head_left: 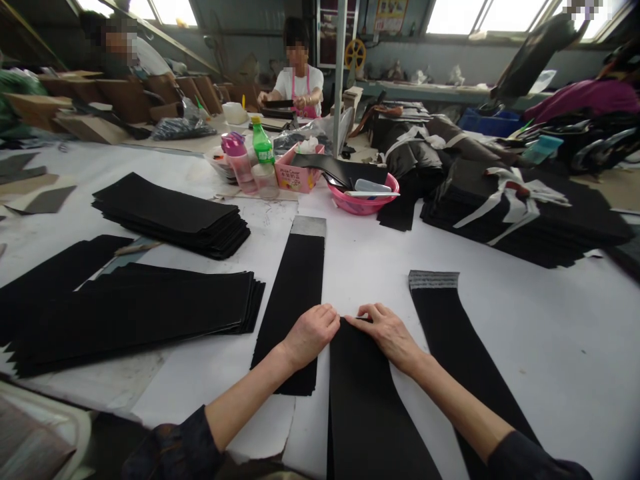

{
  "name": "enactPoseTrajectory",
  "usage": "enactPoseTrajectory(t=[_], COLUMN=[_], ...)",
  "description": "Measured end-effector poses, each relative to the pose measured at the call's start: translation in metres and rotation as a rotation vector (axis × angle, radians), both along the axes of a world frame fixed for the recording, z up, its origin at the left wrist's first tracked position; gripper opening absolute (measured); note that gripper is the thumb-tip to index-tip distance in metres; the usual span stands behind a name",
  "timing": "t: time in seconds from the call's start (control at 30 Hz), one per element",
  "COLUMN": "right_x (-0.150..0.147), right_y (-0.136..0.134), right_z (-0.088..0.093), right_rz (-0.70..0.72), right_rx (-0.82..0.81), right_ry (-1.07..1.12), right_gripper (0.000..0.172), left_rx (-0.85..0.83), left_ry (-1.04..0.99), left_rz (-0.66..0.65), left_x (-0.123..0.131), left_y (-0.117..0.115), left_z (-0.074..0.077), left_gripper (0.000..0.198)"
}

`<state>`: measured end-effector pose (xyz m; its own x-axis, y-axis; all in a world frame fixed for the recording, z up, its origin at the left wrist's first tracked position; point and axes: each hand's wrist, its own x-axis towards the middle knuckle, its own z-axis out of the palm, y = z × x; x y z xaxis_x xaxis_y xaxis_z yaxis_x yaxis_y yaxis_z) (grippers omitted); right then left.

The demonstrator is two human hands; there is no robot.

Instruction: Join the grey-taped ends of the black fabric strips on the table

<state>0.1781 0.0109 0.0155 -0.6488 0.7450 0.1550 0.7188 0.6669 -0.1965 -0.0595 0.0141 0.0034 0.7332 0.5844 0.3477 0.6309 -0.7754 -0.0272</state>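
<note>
A long black strip of sheet material runs from the table's near edge up to both hands. My left hand pinches its far left corner, fingers pressed together. At the far right corner, my right hand grips the same end between thumb and fingers. Left of it lies a black strip with a grey band across its far end; my left forearm crosses over it. To the right, another black strip has a grey striped band at its far end and passes under my right forearm.
Stacks of black pieces lie at left. Beyond my hands stand a pink basin with tools, a pink box, a green bottle and cups. Tied black bundles fill the right back. A co-worker sits across the table.
</note>
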Motion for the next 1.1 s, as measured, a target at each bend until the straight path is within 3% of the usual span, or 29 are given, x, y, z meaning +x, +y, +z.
enactPoseTrajectory(t=[0.27,0.53,0.77,0.97,1.1], right_x=[-0.001,-0.004,-0.010,0.001,0.014], right_y=[0.003,0.003,0.002,-0.005,-0.012], right_z=[0.005,0.005,0.009,0.005,0.003], right_rz=[0.026,0.038,0.042,0.002,-0.050], right_rx=[-0.001,0.002,0.043,0.052,0.059], right_ry=[-0.030,-0.070,-0.095,-0.048,-0.057], right_gripper=[0.055,0.059,0.064,0.046,0.044], left_rx=[-0.042,0.014,0.059,0.087,0.088], left_ry=[0.010,0.130,0.138,0.178,0.189], left_rz=[0.042,0.069,0.134,0.167,0.170], left_x=[0.000,0.006,0.010,0.012,0.013], left_y=[-0.003,-0.012,-0.017,-0.022,-0.023], left_z=[-0.002,0.006,0.001,-0.001,-0.003], left_gripper=[0.028,0.031,0.031,0.035,0.033])
